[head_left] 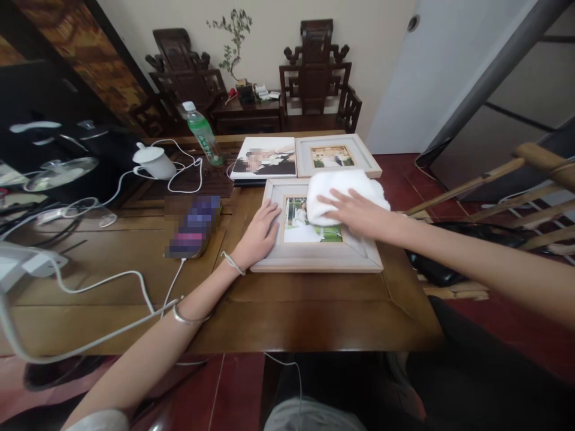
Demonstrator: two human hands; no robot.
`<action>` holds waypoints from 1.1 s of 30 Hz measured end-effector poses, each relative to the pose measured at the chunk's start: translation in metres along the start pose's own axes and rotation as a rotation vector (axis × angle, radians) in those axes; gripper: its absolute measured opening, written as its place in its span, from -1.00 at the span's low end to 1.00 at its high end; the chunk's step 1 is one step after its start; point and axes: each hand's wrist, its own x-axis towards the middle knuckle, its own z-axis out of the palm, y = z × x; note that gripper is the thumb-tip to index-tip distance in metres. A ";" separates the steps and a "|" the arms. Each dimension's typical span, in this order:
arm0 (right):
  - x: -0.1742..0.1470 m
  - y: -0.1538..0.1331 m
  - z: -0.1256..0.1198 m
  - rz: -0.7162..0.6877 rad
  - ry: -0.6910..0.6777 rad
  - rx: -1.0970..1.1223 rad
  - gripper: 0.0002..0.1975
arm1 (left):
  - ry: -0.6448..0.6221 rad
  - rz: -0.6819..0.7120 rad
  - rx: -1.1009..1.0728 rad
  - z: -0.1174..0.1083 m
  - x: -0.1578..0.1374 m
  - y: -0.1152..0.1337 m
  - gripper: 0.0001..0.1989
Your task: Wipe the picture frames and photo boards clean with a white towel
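Observation:
A pale picture frame (314, 263) with a photo of a figure in a white dress lies on the wooden table in front of me. My left hand (260, 234) rests open on the frame's left border, fingers flat. A bulky folded white cloth (348, 182) covers the upper right part of this frame. My right hand (353, 209) holds the cloth down against it, with fingers spread over the fabric. Part of the photo is hidden under the cloth and hand. Behind lie a second pale frame (368, 152) and a frameless photo panel (265, 158).
A phone (195, 227) with a charging cable lies left of the frame. Beyond it stand a lidded white cup (155, 161) and a green-labelled bottle (202, 131). White cables (112, 278) cross the table's left side. A wooden chair (507, 197) stands at the right.

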 end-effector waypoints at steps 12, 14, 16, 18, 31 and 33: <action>0.003 -0.077 -0.034 0.002 -0.204 0.273 -0.19 | 0.034 0.003 -0.031 0.001 0.001 -0.002 -0.58; -0.015 -0.096 -0.047 -0.069 -0.214 0.349 -0.25 | 0.031 -0.005 -0.034 0.001 0.002 -0.001 -0.57; -0.026 -0.108 -0.056 -0.133 -0.198 0.395 -0.30 | 0.032 -0.013 -0.046 0.001 0.002 0.001 -0.57; -0.027 -0.111 -0.057 -0.176 -0.174 0.398 -0.32 | 0.043 -0.027 -0.069 0.001 0.002 0.001 -0.56; 0.070 -0.049 -0.026 -0.039 -0.036 0.073 -0.38 | 0.110 -0.071 -0.182 -0.005 -0.001 0.010 -0.33; 0.064 -0.059 -0.030 -0.083 -0.078 0.096 -0.42 | 0.118 -0.062 -0.196 -0.006 -0.001 0.010 -0.33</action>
